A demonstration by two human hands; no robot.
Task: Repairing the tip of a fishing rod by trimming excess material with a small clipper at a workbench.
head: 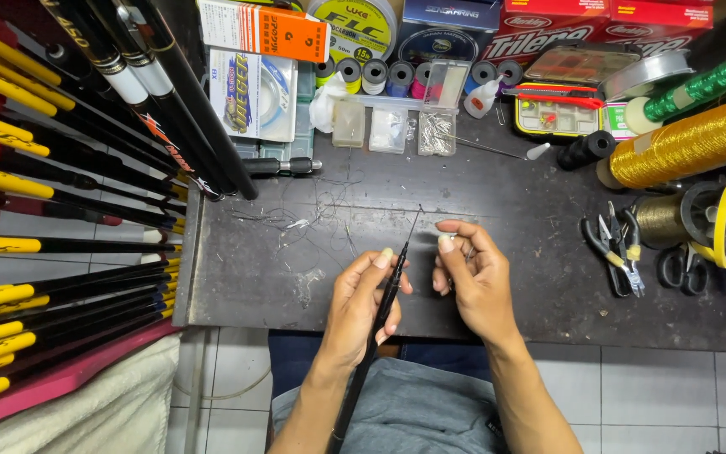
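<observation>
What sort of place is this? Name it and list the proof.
Most likely a fishing tackle repair bench or shop: racks of black and yellow fishing rods, spools of line and thread, pliers, and a thin rod tip section held in the left hand.

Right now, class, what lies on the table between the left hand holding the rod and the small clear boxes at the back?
In the head view, only loose line scraps on bare dark table lie between the left hand, gripping the rod, and the boxes.

All packages stand along the far edge of the dark worktable (497,193). Orange-and-white carton (264,29): far left. White-blue flat line packet (252,94): directly below it. Round yellow-labelled spool pack (355,27): centre. Dark blue box (451,29): right of centre. Red boxes (607,25): far right.
</observation>
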